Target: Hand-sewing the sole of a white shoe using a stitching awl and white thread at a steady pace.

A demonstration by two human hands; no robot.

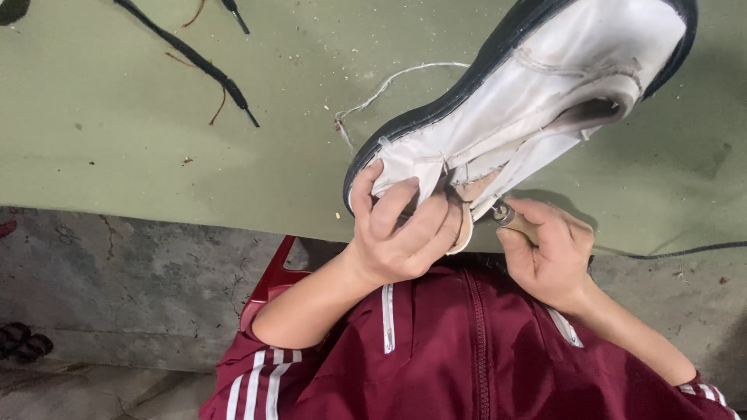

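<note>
left hand (401, 233) pinches heel of white shoe (529, 101), held tilted over green mat (117, 117). right hand (548, 253) clamped on awl (507, 217), tip at heel seam beside left fingers (405, 214). risk: awl slips off leather, jabs fingers; loose thread (389, 82) may snag.

Olive-green table (117, 117), edge running across above grey concrete floor (117, 288). On it: black shoelace (194, 61) far left of the white shoe (529, 101), thin white thread (389, 82) just left of the shoe, black cord (677, 252) below-right of it, scattered crumbs.
</note>
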